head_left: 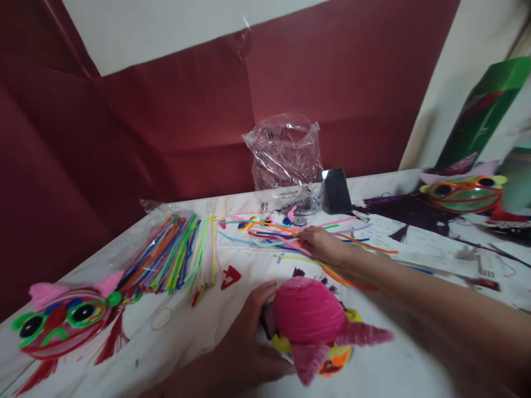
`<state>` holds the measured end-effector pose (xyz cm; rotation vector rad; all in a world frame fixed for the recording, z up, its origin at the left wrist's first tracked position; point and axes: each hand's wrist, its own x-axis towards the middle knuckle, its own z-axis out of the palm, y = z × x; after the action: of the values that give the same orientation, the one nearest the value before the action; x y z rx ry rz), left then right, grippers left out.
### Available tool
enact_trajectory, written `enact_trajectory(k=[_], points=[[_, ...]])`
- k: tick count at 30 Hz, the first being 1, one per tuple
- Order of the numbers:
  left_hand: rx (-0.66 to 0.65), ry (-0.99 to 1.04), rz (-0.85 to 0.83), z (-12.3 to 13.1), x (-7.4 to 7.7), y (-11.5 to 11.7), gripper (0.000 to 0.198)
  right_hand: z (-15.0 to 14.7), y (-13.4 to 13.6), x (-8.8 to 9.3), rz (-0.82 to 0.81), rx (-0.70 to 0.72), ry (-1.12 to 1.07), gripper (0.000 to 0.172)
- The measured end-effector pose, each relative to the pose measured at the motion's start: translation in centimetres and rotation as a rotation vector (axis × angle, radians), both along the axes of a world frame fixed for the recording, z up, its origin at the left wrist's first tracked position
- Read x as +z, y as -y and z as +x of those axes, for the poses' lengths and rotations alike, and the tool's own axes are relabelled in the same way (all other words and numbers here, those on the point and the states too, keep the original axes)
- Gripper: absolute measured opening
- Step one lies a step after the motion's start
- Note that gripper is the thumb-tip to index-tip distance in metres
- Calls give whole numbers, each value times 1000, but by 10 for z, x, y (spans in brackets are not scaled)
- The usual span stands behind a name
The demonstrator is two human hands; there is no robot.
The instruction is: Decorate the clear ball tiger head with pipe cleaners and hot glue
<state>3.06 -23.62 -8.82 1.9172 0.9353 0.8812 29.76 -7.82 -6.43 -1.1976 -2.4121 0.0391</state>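
My left hand (259, 331) is wrapped round the side of a handmade animal head (309, 309). Its rounded back is covered in bright pink pipe cleaner, with two lighter pink pointed ears and bits of yellow and orange at the edge. The front of the head faces away and is mostly hidden. Farther off, my right hand (319, 243) has its fingers curled down onto loose pipe cleaners (265, 235) in orange, blue, red and pink. Their ends stick out on both sides of it. The fingertips are partly hidden.
A thick bundle of coloured pipe cleaners (166, 254) lies at the left. Finished animal faces (62, 326) with tassels sit at both sides. A clear plastic bag (286, 155) and a black phone-like object (336, 190) stand at the back. A rubber band (161, 319) lies near the left.
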Motion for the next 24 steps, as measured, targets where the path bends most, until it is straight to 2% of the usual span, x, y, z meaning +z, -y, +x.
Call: enact_trajectory(k=[4,7,11,15,17,18,20,22,24], points=[[1,-49,-19,-2,3,1,101,15,-6,21,70,-23,-21,26],[10,-90,6,-1,7,1,98,23,-9,35,64,21,-1,24],[10,-136,64,0,10,1,99,21,-8,31,35,67,66,16],[5,-143,113,0,8,0,98,17,0,26,145,-148,8,23],[5,-139,130,0,6,-1,99,15,7,29,189,-166,-68,24],[1,-135,136,0,6,-1,99,12,10,31,180,-108,-103,24],[-12,-129,142,0,5,-2,100,3,17,33,115,97,-133,24],[-22,-133,133,0,7,-2,101,-11,23,31,32,297,-98,23],[-22,-147,120,1,10,-2,100,-28,25,24,-43,432,-32,21]])
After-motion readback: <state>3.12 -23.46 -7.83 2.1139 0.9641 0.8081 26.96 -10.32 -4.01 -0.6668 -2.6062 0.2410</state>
